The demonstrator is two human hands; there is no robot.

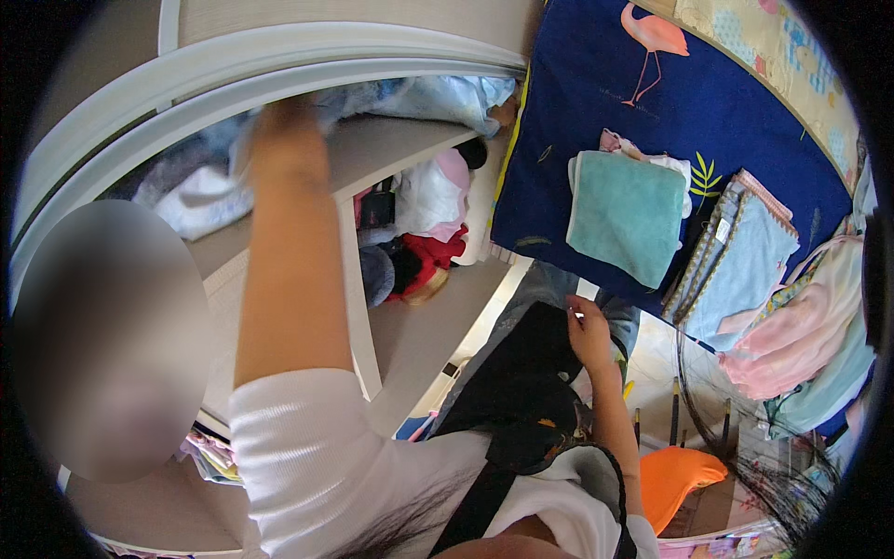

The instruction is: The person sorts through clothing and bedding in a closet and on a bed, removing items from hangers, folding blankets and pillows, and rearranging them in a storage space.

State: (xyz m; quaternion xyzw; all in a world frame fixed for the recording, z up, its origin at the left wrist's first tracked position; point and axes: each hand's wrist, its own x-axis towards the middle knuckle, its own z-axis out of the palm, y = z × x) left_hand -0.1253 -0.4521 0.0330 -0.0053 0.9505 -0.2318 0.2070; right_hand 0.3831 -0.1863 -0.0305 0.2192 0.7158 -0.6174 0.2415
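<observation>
My left arm stretches into a wardrobe compartment, where my left hand point(286, 115) is at the light blue and white clothes point(419, 98) on the shelf point(391, 147). Motion blur and shadow obscure its fingers, so whether it grips the fabric is unclear. My right hand point(590, 328) hangs low beside the black apron point(517, 370), fingers loosely curled and nothing visible in them. Just beyond it is the near edge of a navy cloth with a flamingo print point(559, 91). A folded turquoise cloth point(625, 216) lies there, over a pink and white piece.
Folded light blue textiles point(751, 244) and pink and pale green garments point(803, 321) lie right on the navy cloth. Below my left hand's shelf, a cubby holds a white and pink item point(436, 195) and red fabric point(440, 244). An orange cloth point(674, 482) is at lower right.
</observation>
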